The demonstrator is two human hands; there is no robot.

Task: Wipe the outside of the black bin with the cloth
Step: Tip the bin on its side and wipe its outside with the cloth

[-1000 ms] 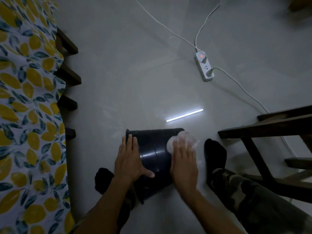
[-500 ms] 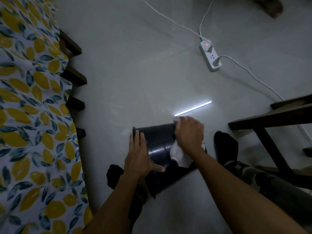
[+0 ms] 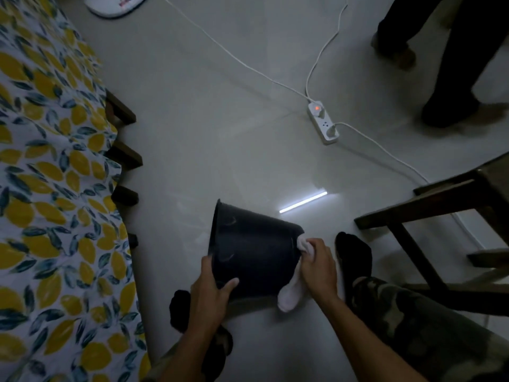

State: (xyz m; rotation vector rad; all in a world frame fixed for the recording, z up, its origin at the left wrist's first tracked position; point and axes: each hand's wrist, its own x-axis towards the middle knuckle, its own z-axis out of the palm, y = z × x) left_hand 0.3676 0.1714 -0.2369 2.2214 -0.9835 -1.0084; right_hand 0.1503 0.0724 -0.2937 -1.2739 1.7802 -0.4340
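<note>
- The black bin (image 3: 253, 257) lies tipped on its side on the pale tiled floor (image 3: 214, 128), between the person's two outstretched legs, its open rim facing left and its narrower base pointing right.
- The left hand (image 3: 210, 292) grips the bin at the rim: the fingers curl over the edge and the thumb presses flat on the outer wall, so the hand is closed on the bin.
- The right hand (image 3: 318, 267) is closed around a white cloth (image 3: 290, 292) and presses it against the base end of the bin; part of the cloth bunches above the knuckles, and a loose tail hangs below the hand down to the floor.
- A black-socked foot (image 3: 354, 250) rests just right of the right hand, with camouflage trousers (image 3: 413, 326) behind it; the other socked foot (image 3: 180, 310) sits below the bin near the left wrist.
- A bed with a lemon-print sheet (image 3: 49, 202) fills the left side, its dark wooden slat ends showing along the edge.
- A white power strip (image 3: 323, 124) with a red light lies on the floor well beyond the bin, its white cables trailing away.
- The bright reflection of a tube light (image 3: 303, 202) shines on the floor just past the bin.
- A dark wooden chair frame (image 3: 429, 205) stands at the right.
- Another person's dark legs (image 3: 446, 64) stand at top right.
</note>
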